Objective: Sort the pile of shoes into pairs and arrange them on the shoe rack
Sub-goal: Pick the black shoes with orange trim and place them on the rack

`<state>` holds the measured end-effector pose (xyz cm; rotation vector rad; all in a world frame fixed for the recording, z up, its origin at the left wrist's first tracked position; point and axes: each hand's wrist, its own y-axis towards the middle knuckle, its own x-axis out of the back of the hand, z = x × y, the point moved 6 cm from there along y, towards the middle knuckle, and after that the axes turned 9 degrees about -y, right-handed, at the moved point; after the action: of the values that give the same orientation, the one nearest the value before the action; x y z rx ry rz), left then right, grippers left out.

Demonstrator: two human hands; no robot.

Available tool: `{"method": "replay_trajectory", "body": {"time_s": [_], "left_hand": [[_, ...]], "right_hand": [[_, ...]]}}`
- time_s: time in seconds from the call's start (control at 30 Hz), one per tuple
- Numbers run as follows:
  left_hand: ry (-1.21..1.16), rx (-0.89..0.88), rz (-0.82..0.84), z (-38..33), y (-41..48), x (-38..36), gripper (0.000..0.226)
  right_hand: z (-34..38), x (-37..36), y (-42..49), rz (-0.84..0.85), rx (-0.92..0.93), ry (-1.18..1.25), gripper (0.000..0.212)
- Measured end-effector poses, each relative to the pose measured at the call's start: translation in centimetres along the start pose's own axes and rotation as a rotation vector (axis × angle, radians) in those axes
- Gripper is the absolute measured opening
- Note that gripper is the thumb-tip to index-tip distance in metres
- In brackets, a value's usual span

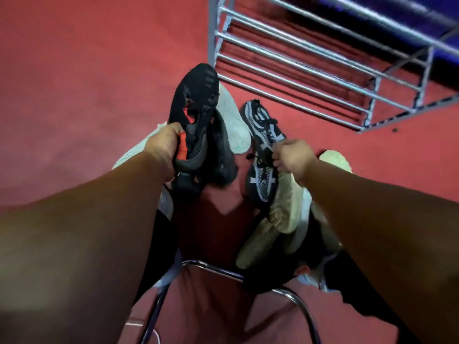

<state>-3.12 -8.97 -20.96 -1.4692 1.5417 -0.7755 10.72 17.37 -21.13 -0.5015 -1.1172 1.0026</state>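
Gripping a black shoe point(196, 95) at its heel end, left hand point(164, 142) has fingers curled round the collar beside an orange heel tab. Toe of this shoe points toward the near left corner of the shoe rack point(298, 70). Shoe appears raised off the floor point(74, 83); contact below it is hidden.

Right hand point(293, 156): fingers closed in a pinch on the black laces of a black-and-white sneaker point(260, 182). Cannot tell whether that sneaker is lifted or resting on the pile.

Second black-and-white sneaker point(263, 122): lies on the floor just beyond the first, toe toward the rack's front rail.

Other shoes noted:
- dark shoe point(221, 150), just beside and partly behind the black shoe
- white shoe point(233, 120), sole side up, between the black shoe and the second sneaker
- another white shoe point(139, 147), mostly hidden under the left wrist
- tan shoes point(280, 214), heaped under the right forearm, touching the held sneaker
- one more pale tan shoe point(335, 160), showing past the right wrist

Rack: metal bars, several tiers, stands on the red floor at the far right, against a blue surface.

Chrome tube frame point(223, 269) crosses the floor's near edge, between the two forearms.
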Motion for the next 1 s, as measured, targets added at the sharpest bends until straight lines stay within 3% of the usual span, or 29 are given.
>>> {"method": "replay_trajectory", "body": {"time_s": [0.1,0.2,0.3,0.37,0.5,0.57,0.77,0.83,0.9,1.0], "left_hand": [[0.161,-0.012,0.053,1.0,-1.4,-3.9,0.023],[0.310,-0.031,0.091,2.8,-2.6,-8.1,0.014],[0.461,0.049,0.240,5.5,-4.6,-12.6,0.018],[0.505,0.050,0.287,7.4,-5.3,-15.0,0.005],[0.638,0.064,0.319,10.7,-6.3,-18.4,0.008],[0.712,0.091,0.332,12.2,-6.7,-19.6,0.006],[0.936,0.086,0.305,15.9,-6.4,-20.0,0.015],[1.024,0.092,0.279,16.4,-5.9,-19.4,0.012],[1.075,0.114,0.263,16.6,-5.2,-18.8,0.013],[1.143,0.141,0.264,16.7,-4.1,-18.1,0.022]], "right_hand": [[-2.0,5.2,-0.8,-0.052,-0.060,0.076,0.020],[-4.3,9.4,-2.8,-0.124,-0.080,0.125,0.010],[-7.5,12.2,-4.8,-0.151,-0.105,0.108,0.007],[-9.8,13.4,-6.2,-0.165,-0.139,0.164,0.004],[-15.2,15.1,-7.8,-0.178,-0.230,0.223,0.015],[-18.1,14.9,-8.2,-0.121,-0.288,0.232,0.026],[-23.9,8.7,-8.3,0.117,-0.430,0.202,0.014],[-24.3,6.4,-7.7,0.191,-0.401,0.028,0.015],[-24.0,4.5,-6.6,0.258,-0.260,-0.350,0.025],[-23.4,2.2,-6.1,0.353,-0.113,-0.660,0.035]]}}
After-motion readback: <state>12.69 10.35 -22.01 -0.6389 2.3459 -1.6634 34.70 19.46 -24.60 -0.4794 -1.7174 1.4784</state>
